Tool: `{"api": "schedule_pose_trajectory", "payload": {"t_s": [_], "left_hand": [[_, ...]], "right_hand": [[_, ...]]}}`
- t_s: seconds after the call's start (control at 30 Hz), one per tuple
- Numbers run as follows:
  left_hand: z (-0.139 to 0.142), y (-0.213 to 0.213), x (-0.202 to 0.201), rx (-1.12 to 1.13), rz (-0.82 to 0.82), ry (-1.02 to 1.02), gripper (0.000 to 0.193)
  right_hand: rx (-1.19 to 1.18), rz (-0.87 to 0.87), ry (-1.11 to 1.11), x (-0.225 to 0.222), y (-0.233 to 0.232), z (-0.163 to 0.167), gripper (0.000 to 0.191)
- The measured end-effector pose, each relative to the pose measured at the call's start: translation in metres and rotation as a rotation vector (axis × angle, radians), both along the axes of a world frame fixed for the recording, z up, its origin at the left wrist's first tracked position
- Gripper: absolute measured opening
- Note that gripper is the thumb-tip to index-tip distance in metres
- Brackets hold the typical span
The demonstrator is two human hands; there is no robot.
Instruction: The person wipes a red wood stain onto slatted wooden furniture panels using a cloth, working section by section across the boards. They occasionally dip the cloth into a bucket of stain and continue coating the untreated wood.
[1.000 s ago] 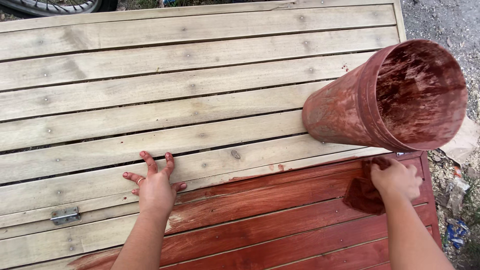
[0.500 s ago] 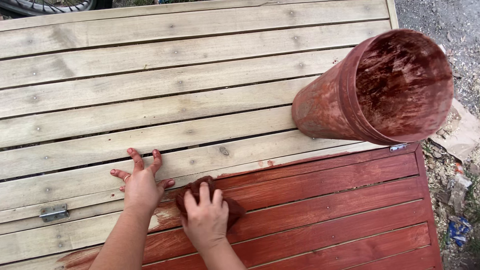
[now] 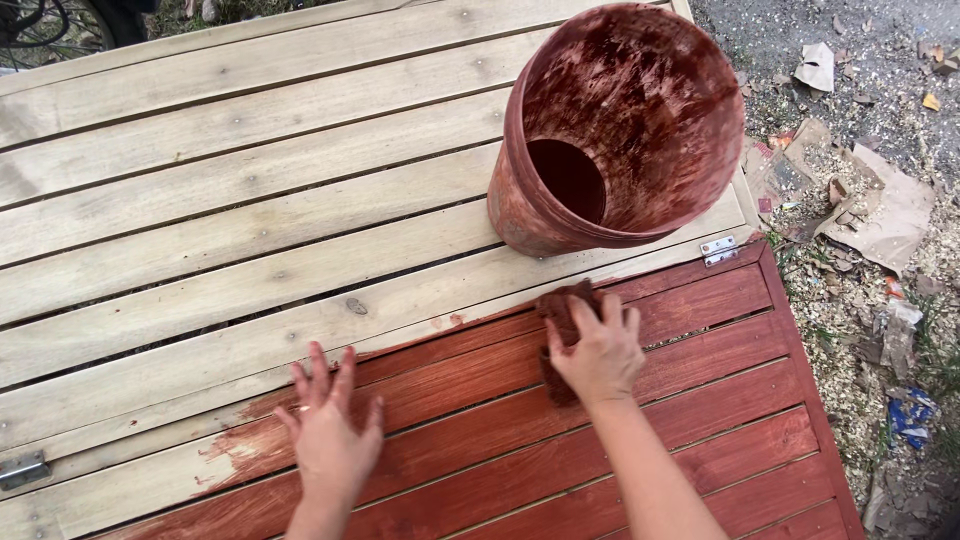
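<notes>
My right hand (image 3: 598,352) presses a dark, stain-soaked rag (image 3: 562,310) onto the red-brown stained boards (image 3: 700,400), near the line where stain meets bare wood. My left hand (image 3: 330,430) lies flat with fingers spread on a stained board to the left, holding nothing. A stain-smeared bucket (image 3: 620,130) stands on the bare pale planks (image 3: 230,190) just beyond the rag, its inside coated reddish brown.
A metal hinge (image 3: 718,249) sits at the right edge beside the bucket, another hinge (image 3: 22,470) at the left edge. Right of the wooden panel lies ground with sawdust, cardboard scraps (image 3: 880,210) and litter. A tyre (image 3: 40,25) shows at top left.
My right hand with the rag swept left across the stained boards, then back right toward the bucket. My left hand stayed flat. The view shifted so the bucket's opening shows more.
</notes>
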State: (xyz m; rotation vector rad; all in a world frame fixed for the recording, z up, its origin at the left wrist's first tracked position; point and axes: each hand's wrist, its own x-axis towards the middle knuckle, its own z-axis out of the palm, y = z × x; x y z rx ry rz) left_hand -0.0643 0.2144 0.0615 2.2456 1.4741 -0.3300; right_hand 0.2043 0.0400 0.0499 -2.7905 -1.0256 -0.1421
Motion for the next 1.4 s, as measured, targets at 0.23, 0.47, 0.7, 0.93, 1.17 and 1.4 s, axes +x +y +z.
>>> {"api": "schedule_pose_trajectory", "payload": {"t_s": [0.23,0.47,0.7,0.93,1.17,1.4], "left_hand": [[-0.01,-0.056,0.063,-0.033,-0.037,0.043,0.081],[0.016,-0.041,0.075,-0.117,-0.139,0.269,0.069],[0.016,-0.042,0.075,-0.107,-0.157,0.223,0.066],[0.013,-0.039,0.064,-0.111,-0.187,0.045,0.075],[-0.003,0.012,-0.057,-0.029,-0.033,-0.353,0.072],[-0.005,0.12,-0.296,0.255,0.206,-0.12,0.071]], "right_hand": [[-0.115,-0.459,-0.114,0.137,-0.07,-0.005,0.046],[0.008,-0.461,-0.02,0.158,-0.093,-0.015,0.07],[0.072,-0.348,-0.054,0.099,-0.071,-0.012,0.079],[0.039,-0.27,-0.027,0.013,-0.023,-0.01,0.075],[-0.031,-0.228,0.048,-0.121,0.066,0.016,0.068],[0.058,0.093,0.13,-0.318,0.182,0.012,0.064]]}}
